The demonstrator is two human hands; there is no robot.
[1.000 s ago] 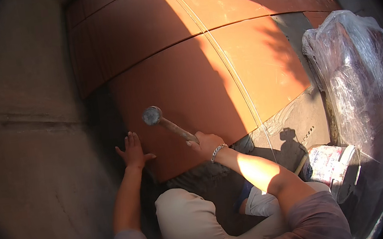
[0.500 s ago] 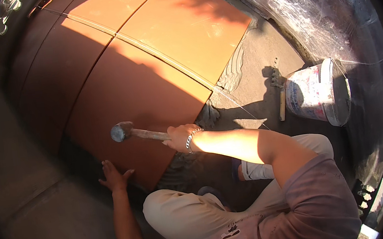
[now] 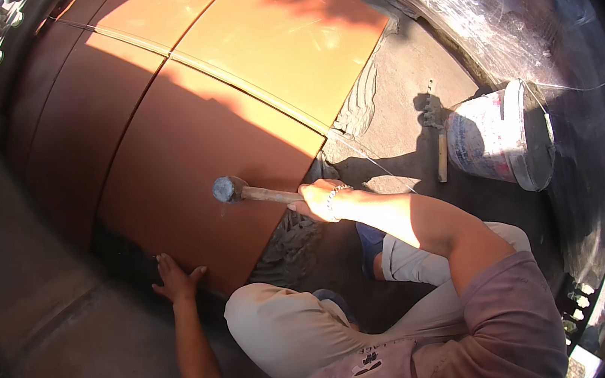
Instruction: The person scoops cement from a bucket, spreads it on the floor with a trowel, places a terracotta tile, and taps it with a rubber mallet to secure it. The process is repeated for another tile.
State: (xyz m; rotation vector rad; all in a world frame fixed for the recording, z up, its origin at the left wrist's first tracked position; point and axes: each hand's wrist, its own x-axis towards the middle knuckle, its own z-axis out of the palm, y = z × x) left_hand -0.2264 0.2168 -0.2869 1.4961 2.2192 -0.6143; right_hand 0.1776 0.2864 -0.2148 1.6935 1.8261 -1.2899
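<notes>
Currently right hand (image 3: pixel 317 201) is clenched round the wooden handle of a rubber mallet (image 3: pixel 227 190), head poised over the terracotta tile (image 3: pixel 195 172). Left hand (image 3: pixel 175 280), fingers spread, presses at the tile's near corner, likely steadying it. Bucket (image 3: pixel 500 138) stands well apart.

mallet handle (image 3: pixel 273 192) end hidden (in fist)

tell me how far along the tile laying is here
Done: several large orange tiles already lie side by side. In hand: the right hand holds a mallet over the nearest tile, while the left hand rests at its near corner. Left: bare floor with combed grey mortar beside the tiles remains uncovered, with a bucket standing on it.
</notes>
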